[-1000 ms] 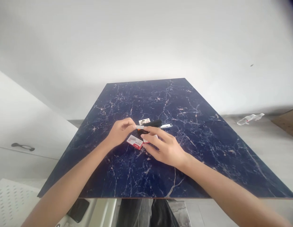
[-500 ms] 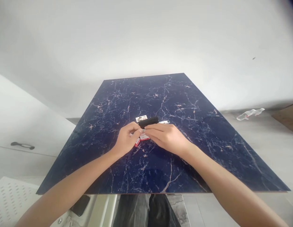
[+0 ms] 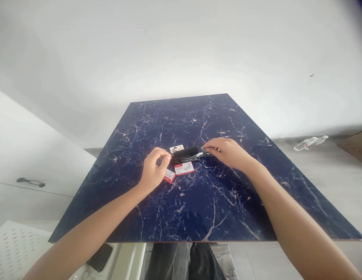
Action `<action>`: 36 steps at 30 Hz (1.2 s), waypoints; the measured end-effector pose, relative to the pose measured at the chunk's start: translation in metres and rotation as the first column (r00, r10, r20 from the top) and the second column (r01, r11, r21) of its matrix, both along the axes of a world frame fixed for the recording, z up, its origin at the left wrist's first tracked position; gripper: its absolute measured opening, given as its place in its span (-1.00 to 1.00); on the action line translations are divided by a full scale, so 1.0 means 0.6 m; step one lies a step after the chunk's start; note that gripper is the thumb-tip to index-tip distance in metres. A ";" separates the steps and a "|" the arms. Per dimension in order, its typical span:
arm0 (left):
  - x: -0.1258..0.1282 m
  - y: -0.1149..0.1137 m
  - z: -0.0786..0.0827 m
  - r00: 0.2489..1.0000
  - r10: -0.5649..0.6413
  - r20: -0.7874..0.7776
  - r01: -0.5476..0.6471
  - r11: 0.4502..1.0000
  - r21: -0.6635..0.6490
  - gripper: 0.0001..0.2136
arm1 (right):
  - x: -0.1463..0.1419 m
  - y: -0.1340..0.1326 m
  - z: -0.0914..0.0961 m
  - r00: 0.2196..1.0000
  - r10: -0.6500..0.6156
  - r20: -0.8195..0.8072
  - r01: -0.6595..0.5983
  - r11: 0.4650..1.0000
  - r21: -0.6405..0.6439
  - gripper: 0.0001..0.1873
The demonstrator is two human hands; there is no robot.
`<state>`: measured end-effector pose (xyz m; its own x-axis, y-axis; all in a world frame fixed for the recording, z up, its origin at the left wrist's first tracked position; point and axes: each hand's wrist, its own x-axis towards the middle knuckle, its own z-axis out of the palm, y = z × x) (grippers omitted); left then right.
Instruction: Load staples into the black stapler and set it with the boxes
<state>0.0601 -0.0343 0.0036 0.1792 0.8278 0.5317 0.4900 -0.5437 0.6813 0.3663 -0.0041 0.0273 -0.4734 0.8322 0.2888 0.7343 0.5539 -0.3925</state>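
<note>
a black stapler (image 3: 185,152) lies about the middle of the dark blue marbled bench (image 3: 216,202), its long axis running from left to right, with a shiny metal part sticking out at its right end; the left hand (image 3: 153,171) is at the stapler's left end, its fingers (image 3: 165,155) curled and pinched together against that end, though whether they truly clamp it or only touch it i cannot tell; the right hand (image 3: 227,152) lies at the other end, palm down, its fingers (image 3: 208,146) nearly closed and resting on the metal part, and again a firm hold cannot be made out; just behind the stapler, toward the far edge of the bench, sits a small white box (image 3: 176,148); just in front of it, toward the near edge, lie two red and white staple boxes (image 3: 183,168), side by side, the left one partly hidden under the left hand; off the bench, on the floor beyond its right edge, lies a clear plastic bottle (image 3: 310,142) on its side; to the left stands a white cabinet with a dark handle (image 3: 30,181)
</note>
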 end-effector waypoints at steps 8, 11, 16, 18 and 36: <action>-0.010 0.013 -0.007 0.998 0.061 0.029 -0.061 0.998 0.008 -0.87 | -0.017 -0.003 -0.006 0.997 0.028 0.070 -0.026 0.999 -0.038 -0.73; -0.016 0.018 -0.005 0.995 0.088 0.045 -0.085 0.994 -0.071 -0.87 | -0.017 -0.005 -0.006 0.997 0.018 0.072 -0.016 0.999 -0.027 -0.74; -0.020 0.023 -0.013 0.991 0.096 0.093 -0.080 0.983 -0.166 -0.83 | -0.018 -0.010 -0.001 0.999 -0.002 0.033 0.002 1.000 -0.017 -0.76; -0.021 0.028 -0.017 0.988 0.084 0.129 -0.057 0.977 -0.204 -0.83 | -0.018 -0.010 0.000 0.999 0.001 0.041 0.001 0.999 -0.044 -0.77; -0.023 0.032 0.002 0.971 -0.152 -0.185 0.089 0.945 -0.314 -0.69 | -0.014 -0.027 0.013 0.947 -0.236 0.217 0.259 0.963 -0.081 -0.76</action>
<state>0.0464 -0.0148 0.0051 0.3657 0.9085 0.2022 0.5793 -0.3923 0.7145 0.3580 -0.0202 0.0354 -0.2880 0.9511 0.1113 0.9131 0.3078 -0.2673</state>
